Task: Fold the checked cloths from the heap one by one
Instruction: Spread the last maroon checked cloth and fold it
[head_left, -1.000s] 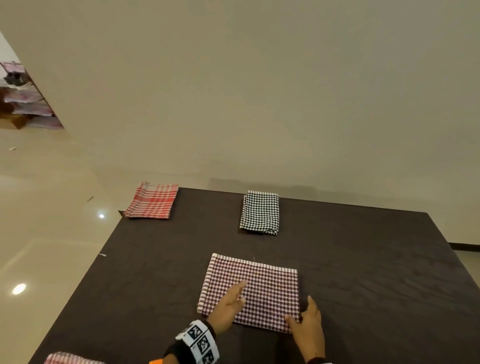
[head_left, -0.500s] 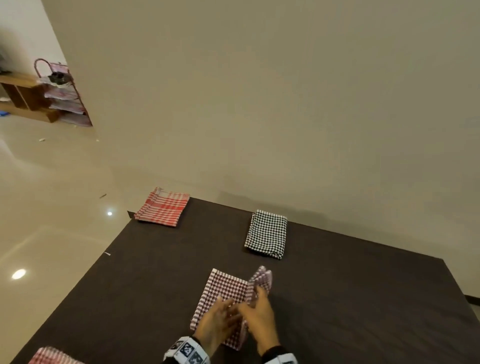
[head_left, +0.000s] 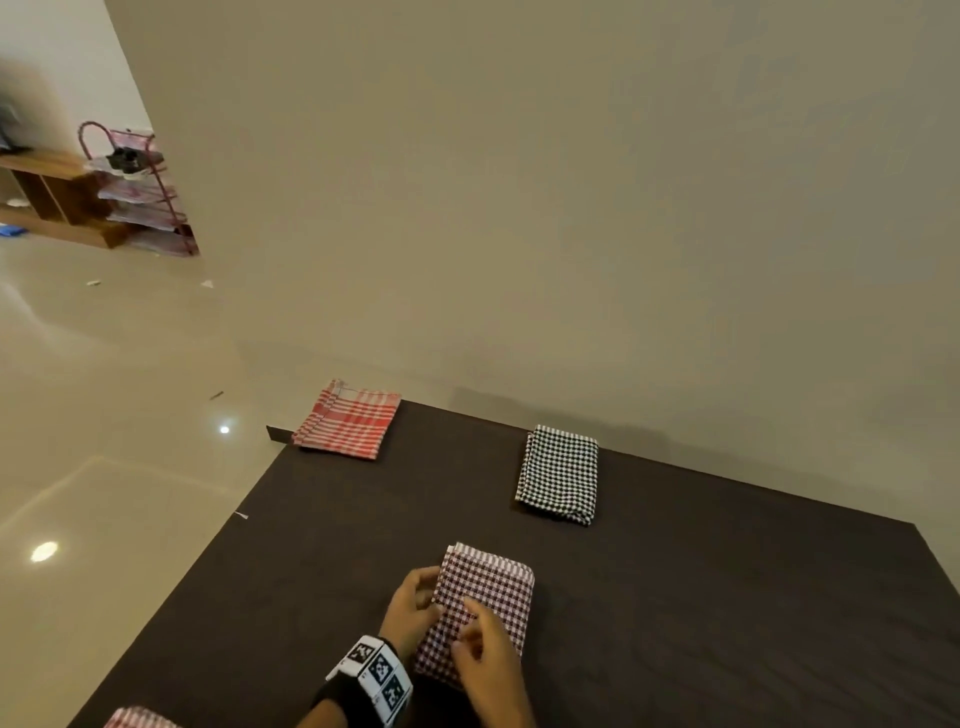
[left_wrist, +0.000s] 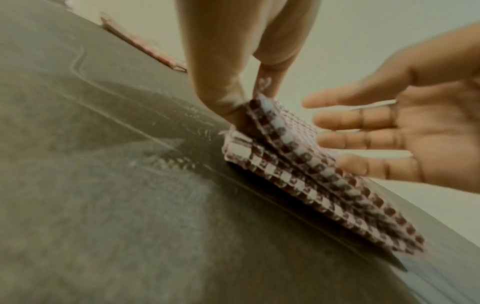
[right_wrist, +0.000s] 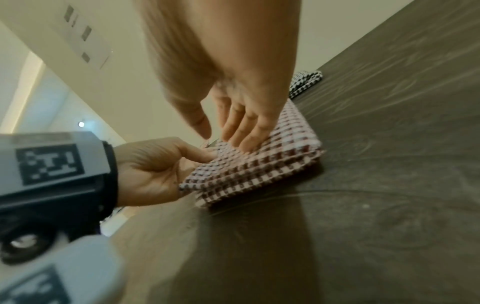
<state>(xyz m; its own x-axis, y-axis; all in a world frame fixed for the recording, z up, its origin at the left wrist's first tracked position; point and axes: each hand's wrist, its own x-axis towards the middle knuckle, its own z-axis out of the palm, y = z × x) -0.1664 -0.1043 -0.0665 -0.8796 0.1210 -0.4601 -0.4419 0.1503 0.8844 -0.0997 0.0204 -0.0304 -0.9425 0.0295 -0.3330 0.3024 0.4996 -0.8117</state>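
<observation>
The left hand (head_left: 413, 610) pinched the layered edge of the maroon checked cloth (head_left: 483, 605) on the table (head_left: 727, 597), while the right hand (head_left: 485, 657), beside it, lay flat on top with straight fingers, likely best pressing edges aligned before release.

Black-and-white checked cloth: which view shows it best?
Head view: the black-and-white checked cloth lies whole and folded on the dark table, near the far edge. The right wrist view catches only a sliver behind the right hand. The left wrist view does not show it.
</observation>
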